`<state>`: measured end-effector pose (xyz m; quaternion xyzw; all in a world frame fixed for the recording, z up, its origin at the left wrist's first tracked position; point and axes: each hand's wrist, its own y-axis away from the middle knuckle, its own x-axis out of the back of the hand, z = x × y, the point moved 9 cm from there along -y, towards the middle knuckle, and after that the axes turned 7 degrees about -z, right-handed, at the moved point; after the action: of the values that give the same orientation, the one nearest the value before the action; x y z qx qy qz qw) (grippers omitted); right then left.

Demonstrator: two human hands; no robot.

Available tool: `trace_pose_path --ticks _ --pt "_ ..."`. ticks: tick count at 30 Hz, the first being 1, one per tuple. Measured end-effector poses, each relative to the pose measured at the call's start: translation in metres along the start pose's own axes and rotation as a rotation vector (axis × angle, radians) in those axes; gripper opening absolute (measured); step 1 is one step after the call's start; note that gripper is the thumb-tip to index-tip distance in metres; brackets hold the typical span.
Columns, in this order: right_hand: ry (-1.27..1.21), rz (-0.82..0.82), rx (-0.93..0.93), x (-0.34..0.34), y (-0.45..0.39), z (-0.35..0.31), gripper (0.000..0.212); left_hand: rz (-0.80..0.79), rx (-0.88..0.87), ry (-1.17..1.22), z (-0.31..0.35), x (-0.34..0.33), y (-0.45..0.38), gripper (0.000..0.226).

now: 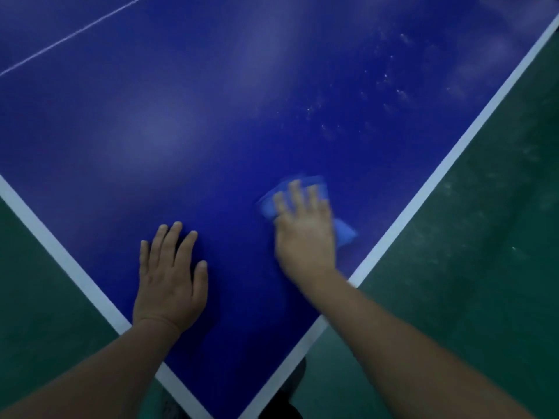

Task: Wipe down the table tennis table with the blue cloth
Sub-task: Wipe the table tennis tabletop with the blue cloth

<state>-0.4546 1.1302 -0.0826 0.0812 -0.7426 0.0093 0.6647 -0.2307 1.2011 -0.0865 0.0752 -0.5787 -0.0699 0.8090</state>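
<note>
Table tennis table (211,101) fills most of the head view, dark blue top, seen corner-on with the near corner pointing at the bottom centre. White border stripe (423,182) runs along both near edges, meeting at that corner. Thin white line (69,34) crosses the top left of the surface. Pale hazy patches across the middle of the top, plus a scatter of whitish specks (387,86) toward the upper right, near the right border. Green floor (484,237) shows either side of the corner, right side scuffed with light marks. Dark shape at the bottom just under the corner, looks like a shoe (298,376), can't confirm.

Both forearms bare, coming in from the bottom corners. Left hand (169,279) lies flat on the table top, palm down, fingers straight and slightly spread, holding nothing, placed inside the left border stripe. Right hand (305,234) is motion-blurred, palm down on the blue cloth (269,204), fingers extended over it and pressing it to the surface; no curl around the cloth visible. Cloth is lighter blue than the table, bunched or folded, sticking out past the fingertips and on the hand's right side, sitting on the table near the right border stripe, well clear of the left hand.
</note>
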Motion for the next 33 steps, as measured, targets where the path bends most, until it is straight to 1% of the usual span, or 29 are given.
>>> trace_pose_path --ticks 1,2,3,4,5,7,8,9,10,11,12,13,14,15,16,17,18,19,20,21,23,24,26,27,28,29,31,32,33 --pt "-0.001 -0.029 0.144 -0.006 0.02 -0.017 0.05 0.005 -0.004 -0.001 0.0 0.0 0.0 0.064" --pt "-0.001 -0.048 0.23 -0.006 0.032 -0.012 0.05 0.011 -0.006 -0.001 0.0 0.0 0.0 0.064" --pt "0.011 -0.064 0.252 -0.003 0.033 0.011 0.049 0.015 -0.006 -0.003 0.0 0.0 0.0 0.063" --pt "0.044 -0.052 0.205 0.003 0.025 0.045 0.049 0.014 -0.005 -0.006 -0.001 -0.001 0.0 0.063" --pt "0.088 -0.02 0.108 0.012 0.014 0.085 0.049 0.009 -0.006 -0.008 -0.001 -0.002 0.0 0.063" --pt "0.109 -0.006 -0.153 0.03 -0.009 0.164 0.048 0.002 -0.004 -0.009 -0.001 -0.003 0.0 0.063" --pt "0.077 0.0 -0.268 0.038 -0.017 0.189 0.048 0.002 -0.003 -0.011 -0.001 -0.002 -0.001 0.063" --pt "0.041 0.016 -0.357 0.041 -0.021 0.197 0.048 0.0 -0.002 -0.014 -0.001 -0.001 -0.001 0.063" --pt "0.017 0.04 -0.394 0.041 -0.021 0.189 0.048 -0.002 0.001 -0.018 0.0 -0.001 -0.001 0.063" --pt "0.036 0.041 -0.381 0.037 -0.015 0.171 0.048 -0.001 0.002 -0.019 0.0 -0.001 -0.001 0.063" --pt "0.058 0.05 -0.308 0.031 -0.004 0.143 0.049 0.0 0.002 -0.018 0.0 0.0 -0.001 0.063" --pt "0.072 0.048 -0.179 0.021 0.013 0.108 0.05 -0.002 0.001 -0.018 0.0 -0.001 0.0 0.063" --pt "0.074 0.013 -0.023 0.006 0.038 0.073 0.052 -0.005 0.003 -0.017 0.0 -0.001 0.0 0.063" --pt "0.058 -0.057 0.129 -0.01 0.068 0.043 0.052 -0.007 0.008 -0.017 0.0 -0.001 -0.001 0.063" --pt "0.045 -0.116 0.28 -0.018 0.096 0.023 0.052 -0.008 0.011 -0.018 0.0 -0.001 -0.001 0.063" --pt "0.047 -0.148 0.409 -0.019 0.11 0.02 0.051 -0.009 0.009 -0.019 0.0 -0.001 -0.001 0.063" --pt "0.063 -0.17 0.48 -0.016 0.107 0.033 0.05 -0.009 0.005 -0.018 0.0 -0.001 -0.001 0.063" --pt "0.088 -0.175 0.473 -0.011 0.089 0.056 0.05 -0.009 0.004 -0.014 0.0 -0.002 0.0 0.063" --pt "0.115 -0.145 0.403 -0.001 0.062 0.084 0.051 -0.01 0.007 -0.01 0.0 -0.002 0.0 0.063" --pt "0.146 -0.094 0.292 0.011 0.03 0.115 0.052 -0.01 0.009 -0.007 0.0 -0.002 0.0 0.063" --pt "0.161 -0.073 0.015 0.032 -0.025 0.174 0.05 -0.01 0.005 -0.01 0.001 -0.002 -0.001 0.062" --pt "0.125 -0.062 -0.115 0.039 -0.041 0.195 0.049 -0.01 0.002 -0.014 0.001 -0.002 -0.001 0.062" --pt "0.044 0.001 -0.31 0.044 -0.052 0.205 0.049 -0.011 0.0 -0.024 0.001 -0.002 -0.001 0.062" --pt "0.041 0.02 -0.356 0.043 -0.049 0.193 0.049 -0.01 0.001 -0.026 0.0 -0.002 -0.001 0.062" --pt "0.057 0.028 -0.343 0.038 -0.042 0.172 0.05 -0.01 0.003 -0.027 0.0 -0.002 -0.001 0.062" --pt "0.065 0.024 -0.261 0.031 -0.031 0.142 0.05 -0.01 0.003 -0.029 0.0 -0.002 -0.001 0.062" --pt "0.053 -0.025 0.014 0.008 0.005 0.08 0.049 -0.004 0.003 -0.034 0.0 -0.002 -0.001 0.062" --pt "0.051 -0.047 0.146 0.0 0.023 0.062 0.048 0.0 0.003 -0.034 0.0 -0.002 -0.001 0.062" --pt "0.056 -0.071 0.246 -0.001 0.028 0.058 0.047 0.004 0.004 -0.032 0.0 -0.002 -0.001 0.063"
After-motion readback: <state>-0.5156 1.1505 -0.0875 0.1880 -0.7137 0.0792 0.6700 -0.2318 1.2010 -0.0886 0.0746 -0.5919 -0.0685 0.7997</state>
